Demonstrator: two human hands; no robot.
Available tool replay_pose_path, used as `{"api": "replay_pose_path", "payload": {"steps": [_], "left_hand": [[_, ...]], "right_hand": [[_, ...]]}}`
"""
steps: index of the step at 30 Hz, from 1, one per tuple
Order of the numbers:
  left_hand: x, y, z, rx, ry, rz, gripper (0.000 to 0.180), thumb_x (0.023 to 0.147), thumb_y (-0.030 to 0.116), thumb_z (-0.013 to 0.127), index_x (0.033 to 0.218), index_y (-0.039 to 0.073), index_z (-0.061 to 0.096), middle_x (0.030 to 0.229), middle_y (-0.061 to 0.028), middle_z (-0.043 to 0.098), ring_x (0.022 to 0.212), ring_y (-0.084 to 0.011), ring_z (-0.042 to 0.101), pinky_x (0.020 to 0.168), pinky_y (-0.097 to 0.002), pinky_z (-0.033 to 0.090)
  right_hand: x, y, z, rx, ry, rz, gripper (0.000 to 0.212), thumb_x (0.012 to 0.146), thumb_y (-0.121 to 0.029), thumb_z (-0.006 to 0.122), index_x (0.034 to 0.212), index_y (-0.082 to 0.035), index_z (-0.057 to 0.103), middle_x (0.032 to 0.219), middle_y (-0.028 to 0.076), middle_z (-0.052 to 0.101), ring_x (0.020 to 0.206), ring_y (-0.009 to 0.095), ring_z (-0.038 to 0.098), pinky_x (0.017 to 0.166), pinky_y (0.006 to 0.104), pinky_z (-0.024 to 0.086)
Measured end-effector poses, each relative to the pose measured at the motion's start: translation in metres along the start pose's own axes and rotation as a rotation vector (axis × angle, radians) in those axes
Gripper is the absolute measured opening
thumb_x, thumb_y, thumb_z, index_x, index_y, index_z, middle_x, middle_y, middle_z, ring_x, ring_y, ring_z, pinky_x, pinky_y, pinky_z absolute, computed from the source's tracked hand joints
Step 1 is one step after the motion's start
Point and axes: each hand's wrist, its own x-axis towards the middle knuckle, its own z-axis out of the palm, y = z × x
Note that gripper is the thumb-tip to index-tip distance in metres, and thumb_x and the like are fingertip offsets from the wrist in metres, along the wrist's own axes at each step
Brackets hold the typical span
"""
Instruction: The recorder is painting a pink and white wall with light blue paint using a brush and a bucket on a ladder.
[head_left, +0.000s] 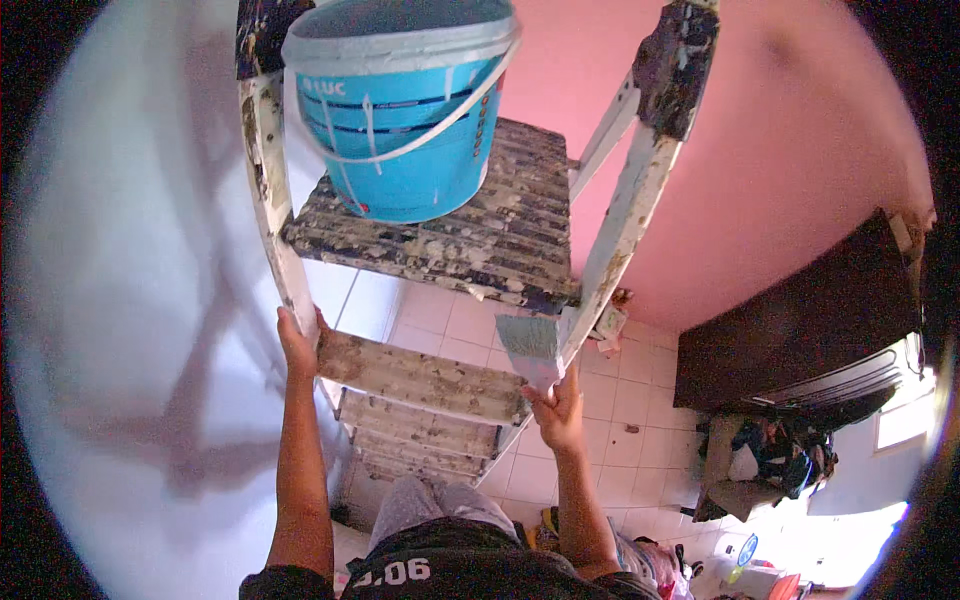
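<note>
A paint-spattered stepladder (425, 380) rises in front of me. My left hand (298, 342) is closed around its left side rail, just below the platform. My right hand (558, 408) is closed on a paintbrush (530, 342) beside the right rail, with the wide, pale grey-green bristles pointing up. Whether its fingers also grip the rail is hard to see. On the ribbed top platform (530, 190) stands a blue paint bucket (400, 140), upright, with white drips down its side and its white handle hanging at the front. The bucket's contents are mostly cut off by the upper edge.
A bluish-white wall (120, 300) runs close along the left, and a pink wall (780, 130) lies beyond the ladder. Pale tiles (620, 400) cover the floor below. At the right are a dark brown piece of furniture (790, 320) and a pile of clothes or bags (775, 455).
</note>
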Motion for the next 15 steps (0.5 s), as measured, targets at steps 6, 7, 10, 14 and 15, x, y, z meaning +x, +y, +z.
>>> {"api": "replay_pose_path", "payload": {"steps": [6, 7, 10, 14, 15], "left_hand": [[-0.013, 0.018, 0.017, 0.061, -0.076, -0.013, 0.060, 0.096, 0.054, 0.022, 0.088, 0.006, 0.057, 0.070, -0.0052, 0.055, 0.064, -0.0200, 0.053, 0.060, -0.0330, 0.043], [-0.014, 0.019, 0.016, 0.058, -0.039, 0.001, 0.061, 0.096, 0.054, 0.022, 0.085, 0.004, 0.057, 0.067, -0.0060, 0.054, 0.060, -0.0200, 0.053, 0.059, -0.0331, 0.043], [-0.021, 0.031, 0.032, -0.034, 0.063, -0.033, 0.062, 0.095, 0.054, 0.023, 0.086, 0.002, 0.056, 0.066, -0.0062, 0.053, 0.059, -0.0199, 0.052, 0.058, -0.0330, 0.042], [-0.014, 0.021, 0.013, -0.035, -0.110, 0.019, 0.066, 0.095, 0.059, 0.019, 0.092, 0.004, 0.055, 0.071, -0.0056, 0.055, 0.063, -0.0192, 0.053, 0.060, -0.0329, 0.043], [-0.013, 0.018, 0.012, -0.024, -0.131, 0.031, 0.069, 0.094, 0.062, 0.017, 0.095, 0.005, 0.056, 0.072, -0.0050, 0.055, 0.064, -0.0189, 0.053, 0.061, -0.0331, 0.043]], "right_hand": [[0.003, 0.007, -0.015, -0.135, -0.131, -0.053, 0.082, 0.081, 0.015, 0.052, 0.147, -0.008, 0.012, 0.137, 0.017, 0.042, 0.124, 0.025, 0.045, 0.096, 0.0333, 0.040], [0.004, 0.005, -0.013, -0.153, -0.129, -0.019, 0.083, 0.081, 0.015, 0.053, 0.147, -0.009, 0.010, 0.137, 0.017, 0.041, 0.124, 0.025, 0.045, 0.096, 0.0334, 0.041], [0.007, 0.002, -0.016, -0.224, -0.134, 0.009, 0.087, 0.079, 0.016, 0.052, 0.147, -0.009, 0.005, 0.137, 0.017, 0.042, 0.123, 0.026, 0.046, 0.093, 0.0337, 0.044], [0.007, -0.006, -0.004, -0.314, -0.038, 0.019, 0.086, 0.075, 0.019, 0.052, 0.146, -0.008, 0.012, 0.132, 0.014, 0.045, 0.119, 0.024, 0.049, 0.089, 0.0304, 0.047], [0.006, -0.008, -0.006, -0.330, -0.032, 0.058, 0.084, 0.075, 0.018, 0.053, 0.145, -0.008, 0.015, 0.131, 0.013, 0.046, 0.119, 0.024, 0.049, 0.089, 0.0296, 0.046]]}}
